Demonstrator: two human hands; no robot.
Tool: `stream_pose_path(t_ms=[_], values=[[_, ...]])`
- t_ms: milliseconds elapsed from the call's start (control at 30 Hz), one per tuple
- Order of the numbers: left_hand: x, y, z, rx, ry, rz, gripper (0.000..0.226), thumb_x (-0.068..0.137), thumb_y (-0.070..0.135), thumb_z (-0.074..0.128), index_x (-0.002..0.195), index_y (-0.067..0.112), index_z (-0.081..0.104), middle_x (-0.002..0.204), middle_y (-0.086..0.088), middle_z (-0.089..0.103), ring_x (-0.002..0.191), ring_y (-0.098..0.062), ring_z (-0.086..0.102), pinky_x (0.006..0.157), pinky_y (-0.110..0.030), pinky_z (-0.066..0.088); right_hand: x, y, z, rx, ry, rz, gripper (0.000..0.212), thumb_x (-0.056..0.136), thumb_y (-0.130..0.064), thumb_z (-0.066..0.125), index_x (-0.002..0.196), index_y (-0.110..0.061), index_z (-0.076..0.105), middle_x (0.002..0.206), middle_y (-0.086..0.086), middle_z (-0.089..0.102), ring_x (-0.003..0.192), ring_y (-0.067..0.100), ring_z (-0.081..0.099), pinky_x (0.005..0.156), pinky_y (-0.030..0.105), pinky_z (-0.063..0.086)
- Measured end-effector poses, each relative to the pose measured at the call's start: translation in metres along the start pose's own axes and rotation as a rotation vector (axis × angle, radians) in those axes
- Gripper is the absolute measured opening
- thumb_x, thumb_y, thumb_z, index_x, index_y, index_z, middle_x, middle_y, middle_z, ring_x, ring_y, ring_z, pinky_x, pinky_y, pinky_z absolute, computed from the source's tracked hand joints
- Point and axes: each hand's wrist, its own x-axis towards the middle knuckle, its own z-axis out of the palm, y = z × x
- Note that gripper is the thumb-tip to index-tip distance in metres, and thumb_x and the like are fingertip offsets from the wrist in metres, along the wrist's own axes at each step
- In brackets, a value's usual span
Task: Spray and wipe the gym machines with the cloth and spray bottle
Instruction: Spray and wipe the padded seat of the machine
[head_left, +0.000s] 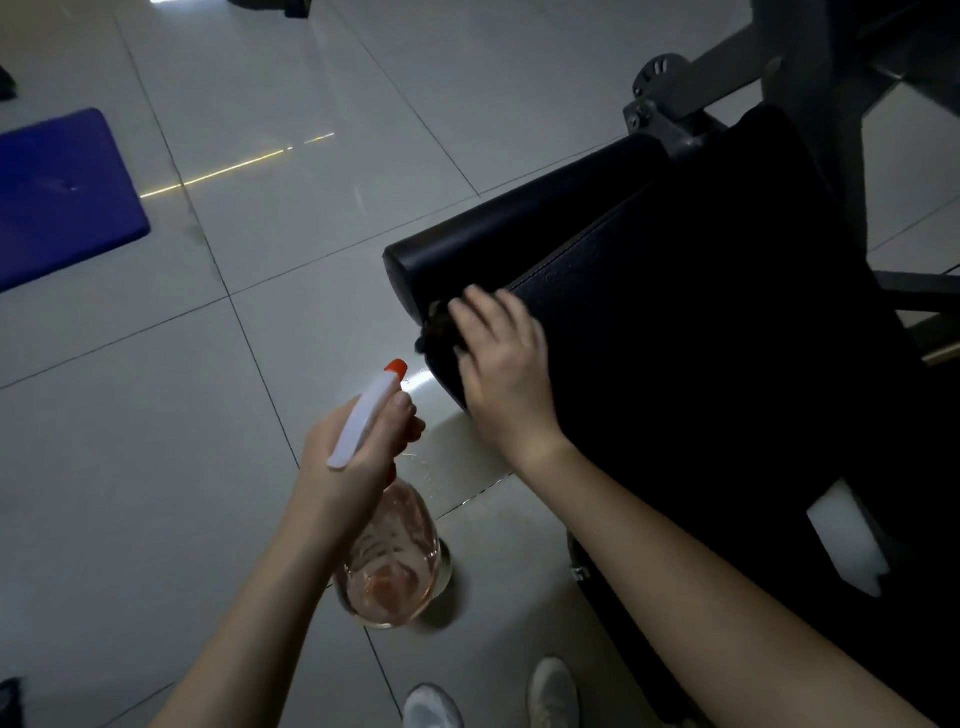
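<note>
Nearest the lens, two bare forearms reached forward above a pair of white shoes (553, 691) on the tiled floor (156, 467). The left hand (358, 447) was wrapped round the neck of the spray bottle (395, 561). The right hand (506, 374) lay with its fingers spread and fairly straight on the dark cloth (439, 325); it was blurred, so whether the thumb held the cloth could not be told.

A squeeze from there would probably have wetted the right hand or the tiles rather than the black seat pad (701, 312), because the red nozzle sat low and just short of the pad's edge. Glints like droplets already showed on the floor there, a slip risk close to the shoes. The cloth, bunched at the very corner, could have slid off. Dark cloth on dark vinyl in dim light would have made missed patches hard to spot.

The cloth lay under the right fingers on the pad's near corner, just beside the roller cushion (519, 218). The bottle's clear body, holding pinkish liquid, hung below the left hand over the tiles, near the right wrist but apart from it
</note>
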Motion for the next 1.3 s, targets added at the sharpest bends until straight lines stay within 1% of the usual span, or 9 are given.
stream_pose_path(t_ms=[167,433,567,700,833,933,1067,1167,1300], values=[[0.005,0.014,-0.002,0.034,-0.104,0.025,0.049,0.066,0.070,0.049,0.079,0.026,0.068,0.085,0.009,0.073,0.081,-0.013,0.068,0.080,-0.045,0.055,-0.025,0.056,-0.028,-0.077,-0.091,-0.211,0.049,0.078,-0.015,0.044,0.125,-0.010,0.059,0.129,0.008,0.058,0.121,0.027,0.044,0.098,0.041,0.039],[0.013,0.034,0.007,0.044,-0.207,0.058,0.045,0.067,0.067,0.052,0.082,0.028,0.069,0.085,0.002,0.073,0.082,-0.015,0.069,0.079,-0.050,0.055,0.064,0.079,-0.035,-0.152,0.030,0.422,0.048,0.096,-0.019,0.044,0.144,-0.016,0.037,0.153,0.002,0.029,0.143,0.029,0.016,0.115,0.045,0.013],[0.017,0.044,0.013,0.049,-0.234,0.091,0.047,0.072,0.061,0.055,0.081,0.017,0.068,0.084,-0.005,0.071,0.081,-0.025,0.066,0.066,-0.038,0.052,0.030,0.059,-0.024,-0.134,0.016,0.153,0.047,0.090,-0.025,0.042,0.132,-0.007,0.052,0.135,0.012,0.051,0.128,0.036,0.041,0.105,0.049,0.035],[0.023,0.053,0.015,0.076,-0.280,0.103,0.038,0.078,0.052,0.052,0.084,0.017,0.067,0.085,-0.004,0.071,0.079,-0.023,0.066,0.064,-0.035,0.048,-0.021,0.076,-0.038,-0.145,-0.113,-0.084,0.049,0.082,-0.018,0.043,0.129,-0.006,0.053,0.130,0.012,0.055,0.122,0.029,0.040,0.101,0.046,0.041],[0.028,0.063,0.018,0.119,-0.341,0.175,0.051,0.080,0.058,0.053,0.085,0.009,0.066,0.081,-0.007,0.071,0.060,-0.001,0.060,0.053,-0.015,0.042,-0.013,0.114,-0.055,-0.282,-0.135,-0.071,0.051,0.077,-0.013,0.048,0.126,-0.003,0.056,0.130,0.014,0.056,0.119,0.032,0.044,0.097,0.051,0.046],[0.028,0.070,0.028,0.095,-0.334,0.165,0.051,0.083,0.057,0.056,0.085,0.007,0.066,0.075,-0.004,0.068,0.051,0.005,0.055,0.048,-0.008,0.038,0.014,0.118,-0.056,-0.259,-0.087,0.133,0.055,0.080,-0.005,0.062,0.133,-0.002,0.049,0.138,0.017,0.049,0.128,0.040,0.042,0.103,0.054,0.038],[0.027,0.076,0.043,0.180,-0.343,0.182,0.049,0.077,0.059,0.049,0.081,0.014,0.068,0.075,0.000,0.071,0.056,0.003,0.058,0.052,-0.011,0.039,0.023,0.100,-0.038,-0.292,0.034,0.335,0.049,0.085,-0.011,0.058,0.132,-0.003,0.051,0.137,0.018,0.049,0.126,0.040,0.045,0.102,0.054,0.037],[0.028,0.086,0.058,0.200,-0.323,0.150,0.052,0.073,0.067,0.048,0.080,0.019,0.067,0.078,0.009,0.071,0.064,-0.001,0.063,0.058,-0.022,0.045,0.017,0.107,-0.043,-0.268,-0.016,0.247,0.050,0.087,-0.025,0.039,0.130,-0.004,0.053,0.135,0.017,0.051,0.124,0.038,0.048,0.100,0.051,0.039],[0.039,0.104,0.084,0.245,-0.276,0.141,0.068,0.062,0.076,0.038,0.075,0.016,0.068,0.071,0.010,0.071,0.062,-0.002,0.062,0.065,-0.033,0.047,0.007,0.141,-0.057,-0.249,-0.097,0.021,0.053,0.081,-0.025,0.038,0.130,-0.009,0.049,0.134,0.014,0.053,0.122,0.036,0.050,0.098,0.050,0.044]])
